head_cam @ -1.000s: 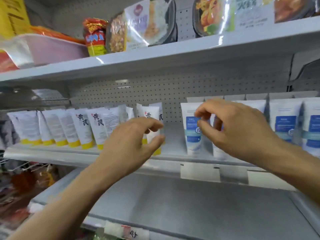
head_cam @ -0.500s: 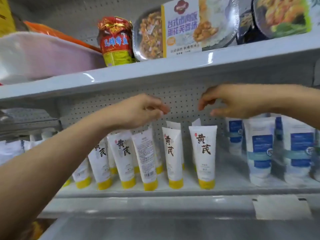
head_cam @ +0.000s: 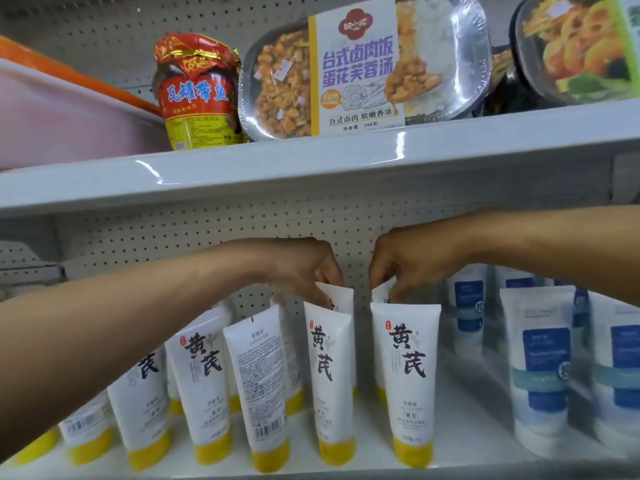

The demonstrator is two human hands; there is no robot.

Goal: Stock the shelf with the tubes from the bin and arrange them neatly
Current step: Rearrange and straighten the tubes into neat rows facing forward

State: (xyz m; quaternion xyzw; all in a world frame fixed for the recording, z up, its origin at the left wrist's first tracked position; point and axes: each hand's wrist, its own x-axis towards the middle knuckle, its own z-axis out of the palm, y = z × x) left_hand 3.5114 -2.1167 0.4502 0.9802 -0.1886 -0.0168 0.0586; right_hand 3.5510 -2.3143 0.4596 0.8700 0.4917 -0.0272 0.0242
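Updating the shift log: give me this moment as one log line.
phase: arranging | left hand: pinches top of rear white plastic yellow-capped tube | right hand: pinches top of neighbouring rear tube

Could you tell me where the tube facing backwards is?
In the head view, the backwards tube stands in the front row, left of centre, just left of the tube below the left hand.

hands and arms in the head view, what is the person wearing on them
Left hand and right hand are bare: no gloves, rings or watch in view. Both forearms are uncovered to the frame edges, with no sleeve, wristband or marking visible.
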